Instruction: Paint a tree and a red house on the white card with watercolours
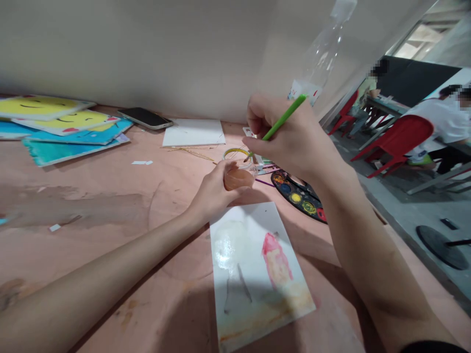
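Observation:
My right hand (285,135) pinches a green paintbrush (285,116), with the brush's tip dipped into a clear cup of orange-tinted water (239,171). My left hand (213,191) wraps round the side of that cup and steadies it on the pinkish table. In front of me lies a white sheet (257,274) with a red-pink painted shape, grey strokes and an orange wash along its lower edge. A round black paint palette (300,196) with coloured wells sits just right of the cup, partly hidden by my right forearm.
Several yellow-and-blue smiley paintings (62,125) are stacked at the far left, with a dark phone (145,117) and a blank white sheet (194,132) beside them. A clear plastic bottle (322,54) stands behind my right hand. People sit on red chairs (399,139) at the right.

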The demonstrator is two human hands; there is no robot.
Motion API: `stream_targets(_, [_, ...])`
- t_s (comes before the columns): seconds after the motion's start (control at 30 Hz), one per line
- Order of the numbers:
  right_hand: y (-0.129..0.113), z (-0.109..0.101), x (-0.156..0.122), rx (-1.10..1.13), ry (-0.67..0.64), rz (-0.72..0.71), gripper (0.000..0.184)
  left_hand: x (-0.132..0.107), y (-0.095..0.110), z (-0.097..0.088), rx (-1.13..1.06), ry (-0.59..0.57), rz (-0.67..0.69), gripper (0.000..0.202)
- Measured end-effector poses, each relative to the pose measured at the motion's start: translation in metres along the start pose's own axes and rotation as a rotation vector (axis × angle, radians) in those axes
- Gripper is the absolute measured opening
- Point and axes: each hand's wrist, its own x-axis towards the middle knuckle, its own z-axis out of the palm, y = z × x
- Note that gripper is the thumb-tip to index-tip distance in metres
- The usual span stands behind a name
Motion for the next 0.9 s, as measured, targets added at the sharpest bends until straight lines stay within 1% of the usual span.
stream_targets(0.2, [-0.0006, -0.0005, -0.0004, 0.038, -0.027, 0.011, 0.044, 0.0013, 0.0001, -0.0001, 0.004, -0.001, -0.011, 0.06])
stream_targets(0.33, [-0.0031, -0.001, 0.0, 0.026, -0.033, 0.042, 0.046, 0.0016, -0.0012, -0.0005, 0.015, -0.004, -0.023, 0.063])
stream_targets(0.4, [-0.0023, -0.0005, 0.0001, 0.018, -0.029, 0.051, 0.046, 0.0014, -0.0013, -0.0009, 0.023, -0.005, -0.03, 0.065])
stream_targets(0.5, [0.0003, 0.0004, 0.0002, 0.026, -0.02, 0.03, 0.043, 0.001, -0.0003, -0.0017, 0.035, -0.003, -0.034, 0.064])
stream_targets(0.63, [-0.0004, 0.0005, 0.002, 0.006, -0.008, 0.032, 0.045, 0.0013, 0.001, -0.0021, 0.042, -0.002, -0.035, 0.063])
stream_targets(0.9, [-0.0086, -0.0018, 0.0053, -0.104, 0.011, 0.132, 0.052, 0.0018, 0.0, -0.001, 0.043, 0.001, -0.036, 0.061])
